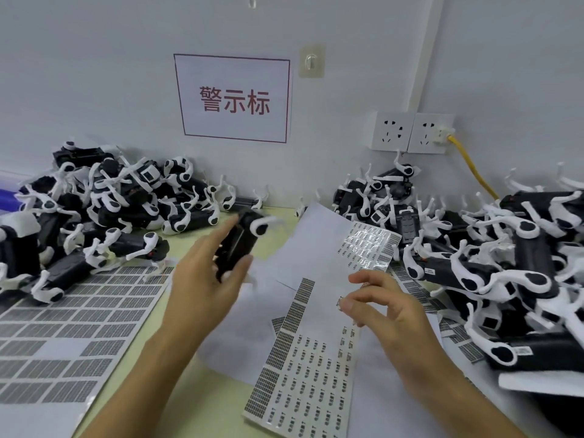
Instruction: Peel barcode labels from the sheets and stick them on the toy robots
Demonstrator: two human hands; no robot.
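Note:
My left hand (205,276) holds a black toy robot with white legs (245,238) above the middle of the table; the toy is blurred. My right hand (392,311) hovers over a barcode label sheet (303,374) and pinches a small barcode label (341,302) at its fingertips. A second, partly peeled sheet (63,314) lies at the left. A third sheet with shiny labels (368,245) lies further back. Toy robots lie heaped in a left pile (110,200) and a right pile (505,263).
White backing paper (319,229) lies under the sheets on the pale green table (186,387). On the wall behind hang a sign with red characters (234,99), a hook (311,61), and two sockets (410,132) with a yellow cable (474,169).

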